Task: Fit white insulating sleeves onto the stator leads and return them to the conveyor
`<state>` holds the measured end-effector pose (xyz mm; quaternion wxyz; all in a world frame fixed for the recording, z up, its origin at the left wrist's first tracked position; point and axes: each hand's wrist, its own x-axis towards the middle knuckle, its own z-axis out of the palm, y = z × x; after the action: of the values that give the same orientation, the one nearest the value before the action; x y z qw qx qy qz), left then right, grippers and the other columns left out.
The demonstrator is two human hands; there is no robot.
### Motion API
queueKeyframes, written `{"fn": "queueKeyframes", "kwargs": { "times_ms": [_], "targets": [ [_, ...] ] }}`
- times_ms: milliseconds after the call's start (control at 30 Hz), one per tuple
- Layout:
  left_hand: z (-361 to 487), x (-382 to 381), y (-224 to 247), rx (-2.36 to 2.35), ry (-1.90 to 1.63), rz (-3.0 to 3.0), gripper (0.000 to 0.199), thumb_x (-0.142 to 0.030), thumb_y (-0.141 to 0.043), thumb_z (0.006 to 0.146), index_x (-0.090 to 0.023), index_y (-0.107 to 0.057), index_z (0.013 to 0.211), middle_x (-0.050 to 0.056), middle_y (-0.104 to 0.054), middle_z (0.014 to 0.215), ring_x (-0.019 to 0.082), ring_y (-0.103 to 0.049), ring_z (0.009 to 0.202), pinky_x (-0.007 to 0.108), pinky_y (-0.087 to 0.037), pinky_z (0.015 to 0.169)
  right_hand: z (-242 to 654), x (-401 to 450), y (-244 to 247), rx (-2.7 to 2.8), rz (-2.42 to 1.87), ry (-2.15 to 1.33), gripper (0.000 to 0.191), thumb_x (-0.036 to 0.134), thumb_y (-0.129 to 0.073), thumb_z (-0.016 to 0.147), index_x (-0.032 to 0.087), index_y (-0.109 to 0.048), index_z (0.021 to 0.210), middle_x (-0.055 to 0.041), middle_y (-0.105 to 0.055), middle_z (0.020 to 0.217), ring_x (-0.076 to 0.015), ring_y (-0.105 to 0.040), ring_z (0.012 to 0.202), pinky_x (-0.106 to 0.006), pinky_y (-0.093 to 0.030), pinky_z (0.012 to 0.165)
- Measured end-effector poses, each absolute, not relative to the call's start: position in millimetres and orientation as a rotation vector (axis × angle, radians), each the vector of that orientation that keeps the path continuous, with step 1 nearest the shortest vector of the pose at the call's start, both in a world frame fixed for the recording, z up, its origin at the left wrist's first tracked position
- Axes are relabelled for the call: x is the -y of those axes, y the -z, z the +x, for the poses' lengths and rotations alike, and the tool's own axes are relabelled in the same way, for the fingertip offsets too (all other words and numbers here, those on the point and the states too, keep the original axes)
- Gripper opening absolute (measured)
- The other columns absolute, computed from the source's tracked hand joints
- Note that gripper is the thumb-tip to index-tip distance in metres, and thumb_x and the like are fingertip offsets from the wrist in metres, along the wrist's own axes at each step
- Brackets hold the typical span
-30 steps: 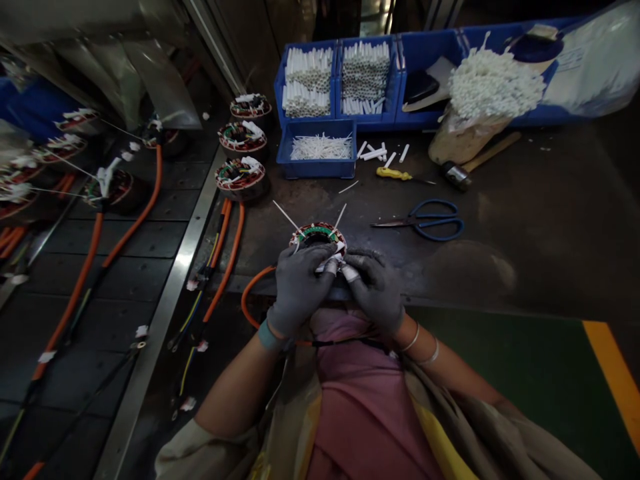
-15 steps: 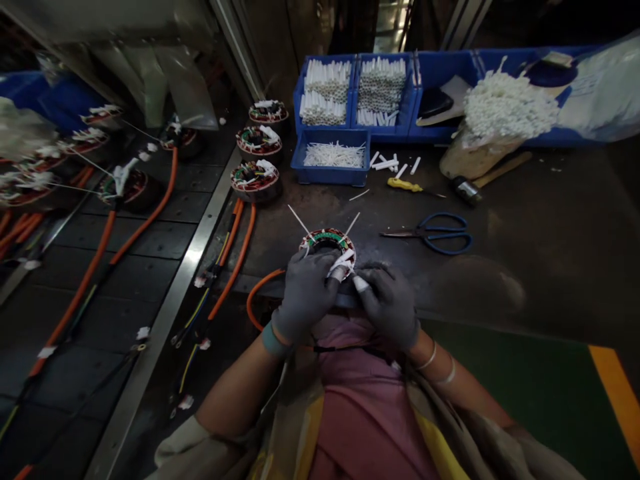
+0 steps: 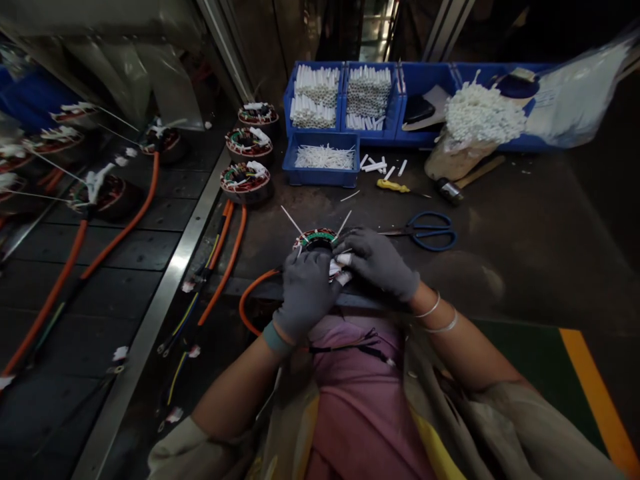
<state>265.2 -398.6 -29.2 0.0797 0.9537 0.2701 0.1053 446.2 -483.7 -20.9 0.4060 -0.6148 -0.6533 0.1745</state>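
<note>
A motor stator [image 3: 321, 235], a ring with green insulation and reddish windings, sits at the table's front edge. Two thin white ties stick up from its far side. My left hand [image 3: 307, 287], in a grey glove, is closed over its left and near side, thumb against a bundle of white sleeves [image 3: 335, 269]. My gloved right hand [image 3: 380, 263] is curled at the stator's right side, its pale-tipped thumb at the same sleeves. What lies under its fingers is partly hidden. An orange cable [image 3: 247, 300] loops out left of the stator, and dark-sleeved lead ends [image 3: 370, 343] lie across my lap.
Blue-handled scissors [image 3: 433, 231] and a yellow-handled tool [image 3: 394, 186] lie beyond my right hand. Blue bins [image 3: 325, 179] hold white tubes and ties. Several stators [image 3: 245, 183] with orange cables stand left, beside a metal rail [image 3: 175, 267]. A bag of white pieces [image 3: 483, 117] stands back right.
My right hand has moved up and left, from the near right of the stator onto its right side. My left hand keeps its hold. The whole view has shifted slightly.
</note>
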Motion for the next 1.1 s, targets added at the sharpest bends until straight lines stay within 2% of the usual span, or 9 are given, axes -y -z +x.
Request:
{"fn": "queueKeyframes", "kwargs": {
  "times_ms": [167,367,467,600,733,800,900,1000,1100],
  "targets": [
    [266.1,401.2,39.4,-0.885,-0.393,2.830,0.021,-0.039,-0.068,0.093,-0.019,-0.068,0.098,0.012,-0.073,0.097,0.033,-0.067,0.101,0.052,-0.039,0.109,426.5,456.4,34.8,1.603,-1.732,-0.196,0.011,0.020,-0.065,0.095,0.020,-0.073,0.087,-0.0103,-0.075,0.098,-0.0281,-0.065,0.101,-0.042,-0.048,0.093],
    [272.6,391.1,11.9,-0.908,-0.159,2.820,0.036,-0.052,-0.057,0.102,-0.018,-0.069,0.096,0.011,-0.074,0.092,0.032,-0.069,0.096,0.046,-0.043,0.098,461.5,452.2,41.7,1.198,-1.492,-0.557,0.021,0.037,-0.062,0.097,0.020,-0.073,0.095,-0.0039,-0.075,0.096,-0.0219,-0.068,0.093,-0.034,-0.051,0.085],
    [287.5,382.3,-6.0,-0.930,-0.039,2.784,0.033,-0.050,-0.059,0.101,-0.018,-0.069,0.103,0.010,-0.076,0.095,0.031,-0.070,0.093,0.041,-0.044,0.087,495.8,463.4,37.1,0.881,-1.538,-0.408,0.027,0.045,-0.064,0.095,0.019,-0.072,0.093,-0.0030,-0.075,0.093,-0.0221,-0.067,0.091,-0.034,-0.051,0.083],
    [304.1,374.1,-15.1,-0.973,0.072,2.670,0.024,-0.045,-0.063,0.097,-0.021,-0.068,0.099,0.006,-0.077,0.094,0.029,-0.071,0.089,0.037,-0.043,0.078,551.8,476.5,19.0,0.899,-1.688,-0.132,0.023,0.041,-0.064,0.094,0.020,-0.072,0.091,-0.0029,-0.074,0.088,-0.0220,-0.067,0.086,-0.036,-0.052,0.082],
    [308.5,373.7,-6.7,-1.023,-0.012,2.635,0.025,-0.042,-0.058,0.098,-0.022,-0.065,0.087,0.005,-0.075,0.086,0.026,-0.070,0.082,0.034,-0.040,0.071,615.2,471.1,-8.2,0.810,-2.046,0.421,0.012,0.022,-0.063,0.091,0.018,-0.071,0.099,-0.0095,-0.073,0.105,-0.0278,-0.067,0.106,-0.047,-0.052,0.100],
    [312.1,376.6,0.5,-1.048,-0.088,2.661,0.025,-0.039,-0.053,0.101,-0.021,-0.067,0.089,0.006,-0.075,0.087,0.026,-0.070,0.080,0.034,-0.040,0.071,645.2,458.2,-21.4,0.750,-2.239,0.660,0.023,0.016,-0.070,0.084,0.016,-0.073,0.107,-0.0133,-0.070,0.123,-0.0337,-0.058,0.127,-0.057,-0.043,0.113],
    [322.8,383.2,8.8,-1.162,-0.185,2.726,0.030,-0.038,-0.047,0.103,-0.019,-0.070,0.098,0.010,-0.076,0.090,0.029,-0.071,0.081,0.035,-0.040,0.070,677.1,440.0,-36.9,0.774,-2.376,0.679,0.027,0.009,-0.075,0.076,0.013,-0.075,0.103,-0.0134,-0.067,0.137,-0.0383,-0.044,0.145,-0.066,-0.025,0.124],
    [328.8,385.1,9.7,-1.218,-0.220,2.734,0.037,-0.042,-0.044,0.106,-0.016,-0.070,0.101,0.015,-0.076,0.093,0.032,-0.072,0.084,0.037,-0.043,0.073,681.5,443.3,-42.3,0.861,-2.338,0.569,0.018,0.008,-0.072,0.080,0.010,-0.076,0.097,-0.0143,-0.070,0.133,-0.0332,-0.042,0.147,-0.058,-0.023,0.125],
    [314.7,375.5,6.0,-1.118,-0.318,2.608,0.040,-0.040,-0.038,0.109,-0.016,-0.070,0.105,0.015,-0.077,0.097,0.031,-0.073,0.091,0.038,-0.048,0.079,651.5,471.2,-32.9,0.973,-2.011,0.574,0.021,0.015,-0.065,0.093,0.012,-0.073,0.112,-0.0160,-0.071,0.128,-0.0245,-0.057,0.131,-0.046,-0.039,0.117]
  ]
}}
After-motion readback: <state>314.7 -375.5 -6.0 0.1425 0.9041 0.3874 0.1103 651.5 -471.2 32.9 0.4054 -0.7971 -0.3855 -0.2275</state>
